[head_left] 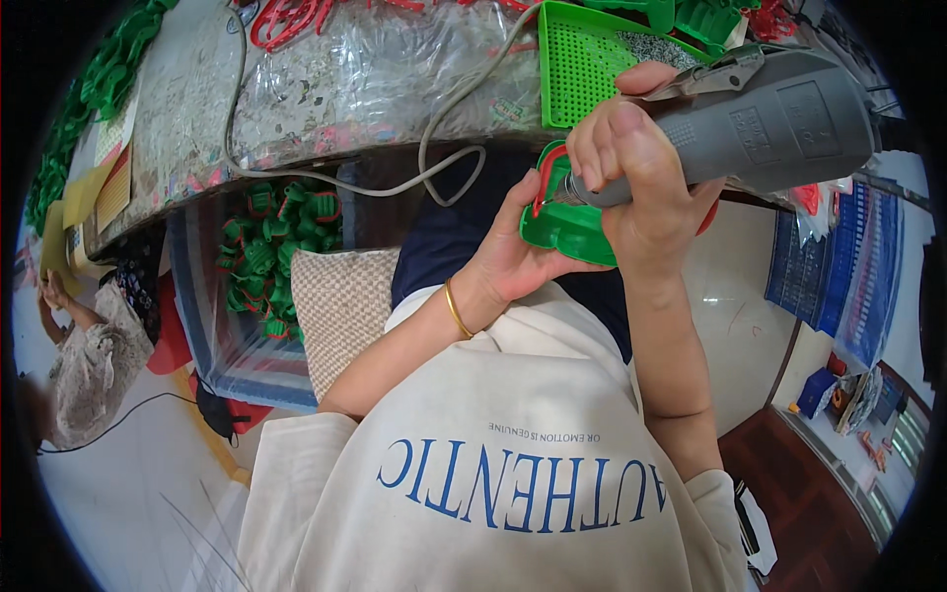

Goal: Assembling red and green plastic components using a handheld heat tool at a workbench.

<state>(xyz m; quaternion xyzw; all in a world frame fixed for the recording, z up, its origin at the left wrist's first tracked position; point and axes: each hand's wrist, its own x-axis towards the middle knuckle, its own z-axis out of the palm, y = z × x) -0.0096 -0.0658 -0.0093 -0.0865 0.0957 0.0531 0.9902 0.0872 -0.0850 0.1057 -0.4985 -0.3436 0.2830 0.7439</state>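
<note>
My right hand (pixel 641 163) is wrapped round a grey electric screwdriver (pixel 789 123), its body pointing to the upper right. The driver's tip reaches down into a green plastic part (pixel 567 235) with a red strip (pixel 550 173) along its edge. Below my lap-side of the table, my left hand (pixel 508 247) holds that green part from the left, thumb up along its side and fingers underneath. Whether a screw sits at the tip cannot be made out, as my right fingers cover part of it.
A green perforated basket (pixel 570 84) with small metal screws (pixel 656 47) rests on the plastic-covered table (pixel 375 89). A grey cable (pixel 434 187) loops over its edge. Left stands a blue crate (pixel 187 286) of green parts (pixel 281 242). Another person (pixel 99 365) sits far left.
</note>
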